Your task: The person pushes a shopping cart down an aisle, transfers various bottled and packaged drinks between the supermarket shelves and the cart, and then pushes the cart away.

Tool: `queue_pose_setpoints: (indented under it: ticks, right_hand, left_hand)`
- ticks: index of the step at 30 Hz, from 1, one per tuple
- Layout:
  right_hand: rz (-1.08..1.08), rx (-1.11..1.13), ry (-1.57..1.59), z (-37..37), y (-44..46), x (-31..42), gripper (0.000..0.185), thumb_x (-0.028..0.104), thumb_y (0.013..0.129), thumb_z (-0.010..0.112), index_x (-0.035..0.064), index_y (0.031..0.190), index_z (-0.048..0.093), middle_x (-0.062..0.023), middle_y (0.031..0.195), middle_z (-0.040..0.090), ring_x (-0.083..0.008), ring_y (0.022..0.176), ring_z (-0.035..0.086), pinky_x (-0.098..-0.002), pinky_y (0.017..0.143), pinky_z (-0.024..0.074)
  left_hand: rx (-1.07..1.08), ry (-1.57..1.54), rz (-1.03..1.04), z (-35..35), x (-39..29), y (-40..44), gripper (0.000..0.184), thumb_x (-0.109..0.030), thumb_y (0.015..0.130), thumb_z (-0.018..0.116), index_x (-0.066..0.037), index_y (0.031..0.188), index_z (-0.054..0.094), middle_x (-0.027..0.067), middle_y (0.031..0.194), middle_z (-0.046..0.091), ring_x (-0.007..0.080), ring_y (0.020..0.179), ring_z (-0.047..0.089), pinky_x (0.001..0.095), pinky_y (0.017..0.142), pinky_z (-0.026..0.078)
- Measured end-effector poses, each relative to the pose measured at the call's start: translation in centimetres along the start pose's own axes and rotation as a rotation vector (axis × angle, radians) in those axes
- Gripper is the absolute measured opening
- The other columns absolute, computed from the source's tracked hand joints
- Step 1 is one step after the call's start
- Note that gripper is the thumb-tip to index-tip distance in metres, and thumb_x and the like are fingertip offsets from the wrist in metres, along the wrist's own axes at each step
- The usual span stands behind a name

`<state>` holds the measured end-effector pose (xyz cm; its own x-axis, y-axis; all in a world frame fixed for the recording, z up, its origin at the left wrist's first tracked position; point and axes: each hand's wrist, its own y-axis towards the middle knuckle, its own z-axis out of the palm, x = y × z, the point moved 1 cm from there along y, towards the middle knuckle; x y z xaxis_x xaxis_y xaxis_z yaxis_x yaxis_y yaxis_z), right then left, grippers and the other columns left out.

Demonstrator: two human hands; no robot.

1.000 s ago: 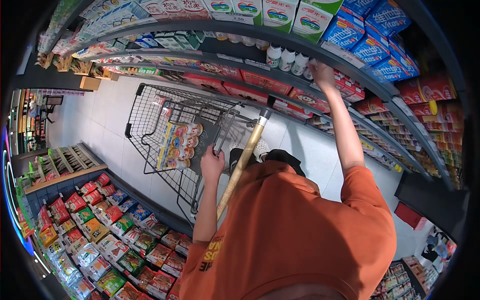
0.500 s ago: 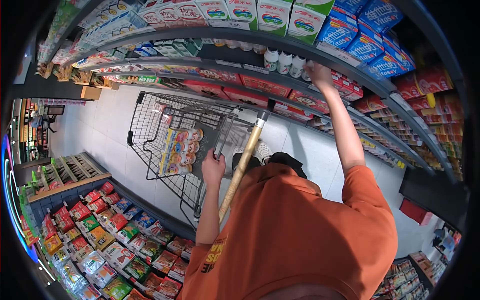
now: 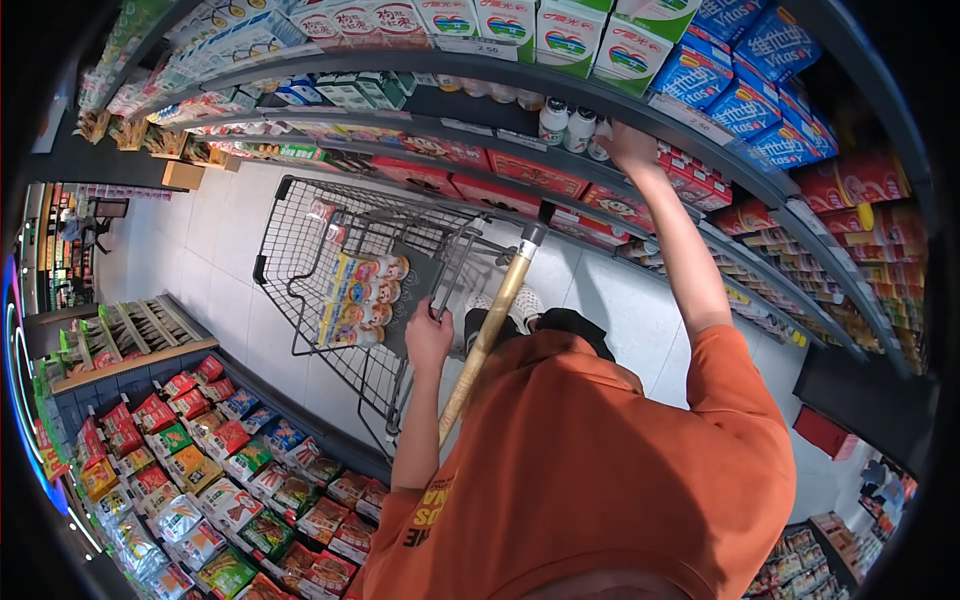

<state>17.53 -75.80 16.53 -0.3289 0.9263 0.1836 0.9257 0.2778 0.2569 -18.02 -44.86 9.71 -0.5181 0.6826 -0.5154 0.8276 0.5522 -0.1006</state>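
My right hand [image 3: 632,150] reaches into a shelf beside small white bottles [image 3: 579,130] with dark caps. Its fingers are largely hidden behind the back of the hand, so whether they grip a bottle cannot be told. My left hand [image 3: 429,335] is wrapped round the handle of a black wire shopping cart [image 3: 290,228]. Inside the cart lies a yellow-and-white multipack [image 3: 357,303] with cartoon faces on its round tubs. A small red-and-white pack [image 3: 322,212] is farther forward in the basket.
Milk cartons [image 3: 570,38] and blue Vitasoy packs [image 3: 745,110] stand on the shelf above. Red boxes [image 3: 540,175] line a lower shelf. A gold pole [image 3: 490,335] slants before my body. To the left stands a bin of snack packets [image 3: 230,500].
My right hand has shifted very slightly left and down in view, and one bottle near its fingers is now covered. The left hand stays on the cart handle.
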Motion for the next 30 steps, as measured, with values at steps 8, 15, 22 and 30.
queue_pose_setpoints:
  ticks: [8, 15, 22, 30]
  right_hand:
    - [-0.108, 0.193, -0.058, -1.2, 1.8, 1.4, 0.089, 0.034, 0.074, 0.084, 0.0117, 0.149, 0.041, -0.0234, 0.154, 0.038, -0.0437, 0.143, 0.035, -0.049, 0.116, 0.0319]
    - [-0.061, 0.205, -0.023, -1.2, 1.5, 2.3, 0.067, 0.032, 0.076, 0.082, 0.0106, 0.135, 0.058, -0.0231, 0.135, 0.058, -0.0408, 0.124, 0.056, -0.0479, 0.103, 0.0461]
    - [-0.271, -0.197, 0.069, -1.3, -4.6, 3.0, 0.046, 0.006, 0.076, 0.07, 0.0077, 0.122, 0.064, -0.0176, 0.119, 0.067, -0.0362, 0.107, 0.066, -0.046, 0.09, 0.0537]
    - [-0.633, -0.01, 0.378, -10.8, -8.1, 12.4, 0.047, -0.004, 0.068, 0.072, 0.0056, 0.114, 0.07, -0.0138, 0.118, 0.07, -0.0335, 0.111, 0.066, -0.0421, 0.094, 0.0539]
  left_hand:
    - [-0.011, -0.002, 0.009, -0.6, 0.6, 0.1, 0.041, -0.021, 0.083, 0.067, -0.001, 0.119, 0.065, 0.0158, 0.084, 0.07, 0.0378, 0.081, 0.069, 0.0465, 0.075, 0.055]
    - [-0.01, -0.007, 0.009, -1.1, 1.0, 0.1, 0.041, -0.021, 0.082, 0.067, -0.002, 0.119, 0.065, 0.0149, 0.084, 0.07, 0.0372, 0.08, 0.069, 0.0464, 0.075, 0.055]
    - [0.04, 0.005, -0.018, -0.6, 1.2, 0.9, 0.046, -0.025, 0.083, 0.069, -0.003, 0.123, 0.063, 0.0168, 0.09, 0.071, 0.0381, 0.087, 0.069, 0.0467, 0.079, 0.055]
    - [-0.052, -0.035, 0.301, 0.1, 3.7, 0.7, 0.073, -0.038, 0.081, 0.078, 0.005, 0.133, 0.053, 0.0275, 0.121, 0.064, 0.0449, 0.111, 0.062, 0.0452, 0.096, 0.05]
